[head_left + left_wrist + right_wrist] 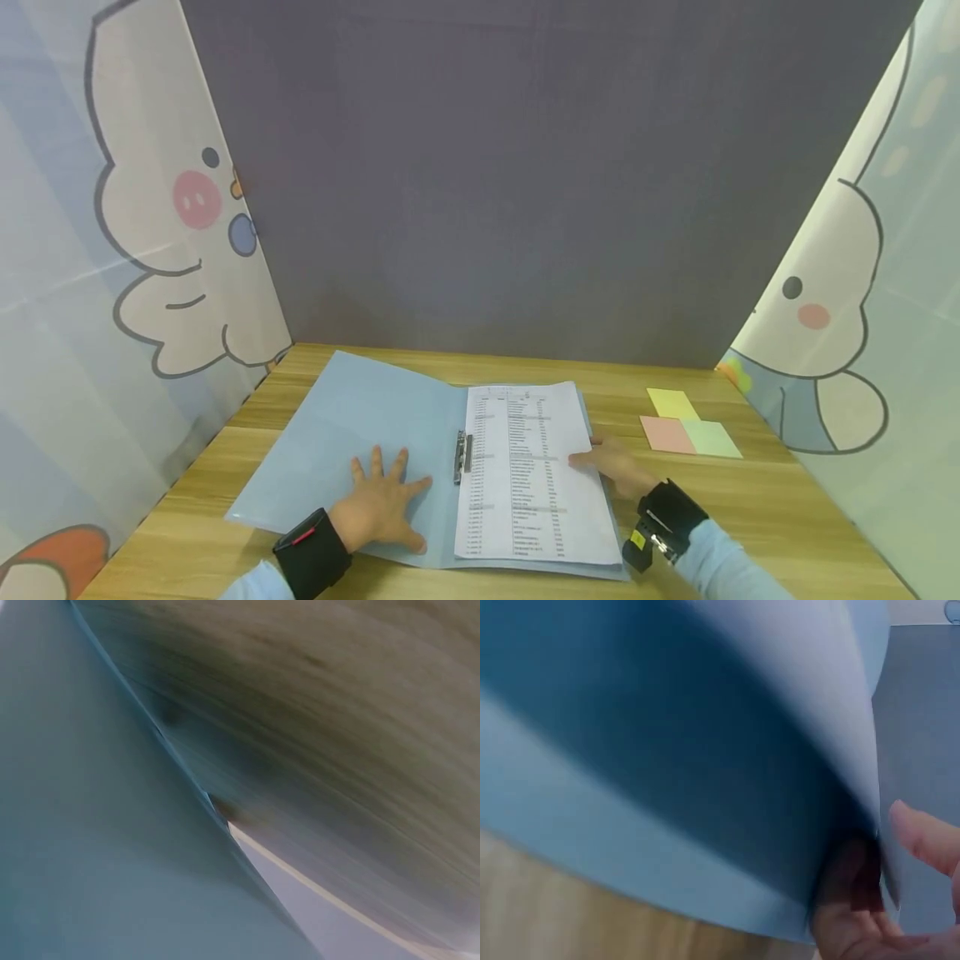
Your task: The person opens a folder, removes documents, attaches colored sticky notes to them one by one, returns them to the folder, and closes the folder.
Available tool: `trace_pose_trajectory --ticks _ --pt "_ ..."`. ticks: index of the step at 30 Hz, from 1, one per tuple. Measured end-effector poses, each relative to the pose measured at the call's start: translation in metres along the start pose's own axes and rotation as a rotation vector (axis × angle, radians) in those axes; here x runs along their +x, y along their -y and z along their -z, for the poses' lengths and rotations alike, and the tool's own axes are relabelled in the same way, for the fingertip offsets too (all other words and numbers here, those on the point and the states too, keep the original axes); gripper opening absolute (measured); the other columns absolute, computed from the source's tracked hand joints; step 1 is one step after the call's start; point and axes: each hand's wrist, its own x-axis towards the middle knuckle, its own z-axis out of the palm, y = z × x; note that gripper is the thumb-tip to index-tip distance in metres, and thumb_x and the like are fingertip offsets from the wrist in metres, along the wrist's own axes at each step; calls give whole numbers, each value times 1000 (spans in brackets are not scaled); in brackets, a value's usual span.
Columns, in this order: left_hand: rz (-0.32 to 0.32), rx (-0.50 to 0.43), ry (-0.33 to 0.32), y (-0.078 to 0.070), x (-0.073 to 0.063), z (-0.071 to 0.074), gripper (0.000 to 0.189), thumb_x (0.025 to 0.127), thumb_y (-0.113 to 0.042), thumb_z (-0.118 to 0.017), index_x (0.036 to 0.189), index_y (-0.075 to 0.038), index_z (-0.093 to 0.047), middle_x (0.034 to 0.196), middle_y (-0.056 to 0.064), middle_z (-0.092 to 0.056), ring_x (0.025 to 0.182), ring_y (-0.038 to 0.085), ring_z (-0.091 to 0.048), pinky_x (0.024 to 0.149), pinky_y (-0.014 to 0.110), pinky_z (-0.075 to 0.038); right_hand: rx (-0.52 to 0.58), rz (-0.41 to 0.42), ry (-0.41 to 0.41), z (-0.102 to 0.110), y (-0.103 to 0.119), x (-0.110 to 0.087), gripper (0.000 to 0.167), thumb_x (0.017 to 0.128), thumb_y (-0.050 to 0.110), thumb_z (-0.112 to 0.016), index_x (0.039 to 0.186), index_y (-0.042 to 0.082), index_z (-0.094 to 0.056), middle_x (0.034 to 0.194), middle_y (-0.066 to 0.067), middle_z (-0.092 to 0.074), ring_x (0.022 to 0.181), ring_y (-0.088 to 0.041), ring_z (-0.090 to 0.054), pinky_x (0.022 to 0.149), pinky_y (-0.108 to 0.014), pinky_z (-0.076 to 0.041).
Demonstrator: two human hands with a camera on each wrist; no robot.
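A light blue folder (315, 467) lies spread on the table, with a metal clip (460, 457) near its fold. Printed sheets of paper (540, 500) rest on the folder's right half. My left hand (382, 504) presses flat on the left cover, fingers spread. At the sheets' right edge my right hand (611, 467) holds the paper, thumb on top and fingers beneath. The right wrist view shows the lifted paper (840, 697) curving away from the blue cover (667, 750), with fingers (844, 900) under it. In the left wrist view only the cover (112, 840) shows, no hand.
Yellow, pink and green sticky notes (667, 435) lie together on the wooden table (795, 508), right of the folder. A dark grey panel (510, 183) stands behind the table. Cartoon-printed curtains (45, 292) hang at both sides.
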Motion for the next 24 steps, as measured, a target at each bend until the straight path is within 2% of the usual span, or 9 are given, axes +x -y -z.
trace_pose_trajectory --ticks 2,5,9,12,15,18,20,21,24 --pt "-3 -16 7 0 1 -1 86 56 -65 -72 130 -25 -52 143 23 -30 127 61 -14 93 77 -11 -24 -17 28 0 -2 -3 57 79 16 -70 125 -6 -45 89 -11 -66 72 -21 -65 62 -35 -53" --pt "-13 -66 30 1 2 -1 86 57 -60 -75 130 -21 -52 143 25 -30 126 62 -13 96 72 -17 -59 17 101 1 -7 -7 58 77 18 -71 124 -4 -46 87 -9 -67 72 -21 -66 62 -35 -53" --pt "-18 -154 102 1 3 1 85 59 -51 -78 132 -19 -50 143 24 -31 125 63 -17 93 70 -26 -72 157 215 5 -13 -11 57 78 12 -69 125 -5 -43 91 -11 -67 74 -23 -66 64 -35 -53" --pt "-12 -163 166 1 5 3 82 61 -47 -79 132 -21 -49 139 21 -36 121 59 -30 87 69 -33 -60 224 261 5 -15 -16 58 80 7 -66 130 -6 -39 94 -13 -67 74 -25 -67 63 -36 -54" --pt "-18 -111 204 2 10 9 76 63 -45 -78 130 -20 -52 133 19 -42 113 48 -46 85 63 -41 -73 236 262 3 -14 -18 62 80 6 -65 133 -5 -35 94 -12 -66 73 -25 -66 62 -36 -54" --pt "-53 -66 189 2 15 17 68 65 -41 -78 124 -15 -57 123 17 -50 103 38 -55 84 52 -46 -93 246 269 2 -13 -20 64 78 4 -65 133 -6 -34 95 -12 -66 73 -24 -66 61 -36 -54" --pt "-104 -55 147 1 20 20 64 68 -39 -77 121 -11 -58 117 17 -53 99 34 -57 83 47 -48 -116 256 277 2 -12 -21 65 77 3 -66 133 -6 -34 95 -12 -66 72 -24 -66 61 -36 -54" --pt "-119 -79 126 0 24 21 63 69 -37 -77 121 -8 -57 115 18 -53 99 33 -57 83 46 -48 -126 259 285 2 -12 -21 65 77 3 -66 133 -6 -35 95 -12 -65 72 -24 -66 61 -36 -54" --pt "-150 -172 88 -4 33 18 70 72 -36 -75 128 -3 -51 125 22 -49 115 37 -49 94 48 -42 -141 268 315 2 -10 -23 65 76 3 -66 133 -6 -35 96 -13 -66 73 -24 -66 61 -37 -54"
